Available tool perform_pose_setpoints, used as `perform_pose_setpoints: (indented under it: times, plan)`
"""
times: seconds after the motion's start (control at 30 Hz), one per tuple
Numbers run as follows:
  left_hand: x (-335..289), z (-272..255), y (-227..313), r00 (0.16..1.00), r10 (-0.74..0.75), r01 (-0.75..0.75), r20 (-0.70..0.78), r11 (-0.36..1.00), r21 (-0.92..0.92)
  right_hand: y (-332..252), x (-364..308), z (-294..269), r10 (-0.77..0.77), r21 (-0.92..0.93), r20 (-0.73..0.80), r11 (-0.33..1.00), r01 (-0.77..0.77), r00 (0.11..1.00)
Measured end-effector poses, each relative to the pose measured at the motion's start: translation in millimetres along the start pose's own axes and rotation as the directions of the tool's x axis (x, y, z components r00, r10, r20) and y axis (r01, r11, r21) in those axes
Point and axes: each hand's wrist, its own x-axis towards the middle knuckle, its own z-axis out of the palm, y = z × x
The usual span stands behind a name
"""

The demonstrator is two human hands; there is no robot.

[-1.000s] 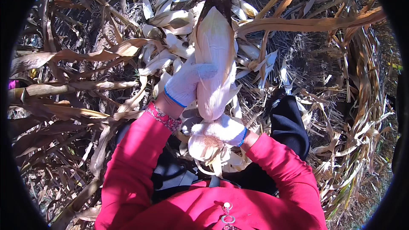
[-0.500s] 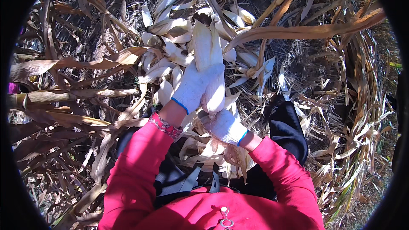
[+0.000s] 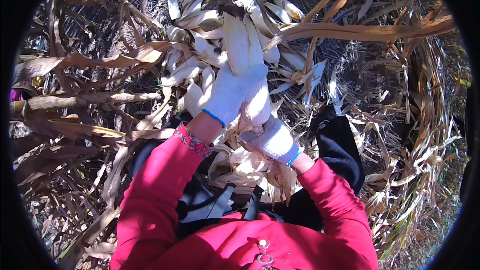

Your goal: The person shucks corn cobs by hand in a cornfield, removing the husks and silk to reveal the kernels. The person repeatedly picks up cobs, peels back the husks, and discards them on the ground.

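Pointing away from the wearer's body, a corn ear point(image 3: 257, 107) in pale husk lies between the two gloved hands, above the lap. The left hand point(image 3: 232, 90) is wrapped across its middle, thumb side uppermost, probably because a grip there keeps the ear steady. Two upright husk leaves point(image 3: 235, 42) flare beyond that hand. The right hand point(image 3: 272, 137) is curled at the ear's near end, presumably to have hold of the base; its fingertips are hidden, so whether they pinch ear or husk I cannot tell. Directly below, loose husks point(image 3: 245, 165) gather between dark trouser legs point(image 3: 337, 150), which seem to hem them in. Farther out, more stripped husks point(image 3: 200, 50) litter the ground, with dry stalks point(image 3: 75, 101) to the left and a long brown leaf point(image 3: 370, 32) reaching in from the right.
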Motion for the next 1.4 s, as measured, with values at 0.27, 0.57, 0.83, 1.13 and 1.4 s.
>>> perform_pose_setpoints:
  times: [0.27,0.57,0.83,1.13,1.4]
  plan:
    - [2,-20,-17,0.984,-0.166,0.174,0.057,0.966,-0.191,-13,0,-17,-0.020,-0.304,-0.002,0.953,0.018,1.000]
    - [-14,-30,-35,0.962,-0.248,0.240,0.117,0.967,0.081,-12,-28,-5,-0.010,-0.178,0.175,0.983,0.042,0.985]
    - [-20,-34,-45,0.843,-0.314,0.111,0.437,0.896,0.430,-9,-26,-18,-0.103,-0.280,0.556,0.911,0.302,0.825]
    - [-22,-27,-30,0.874,-0.328,0.250,0.359,0.936,0.247,24,-26,-14,-0.315,-0.470,0.444,0.715,0.517,0.839]
    - [0,-34,-16,0.917,-0.302,0.374,0.259,0.876,-0.303,-10,0,-112,-0.451,-0.731,0.104,0.570,0.376,0.887]
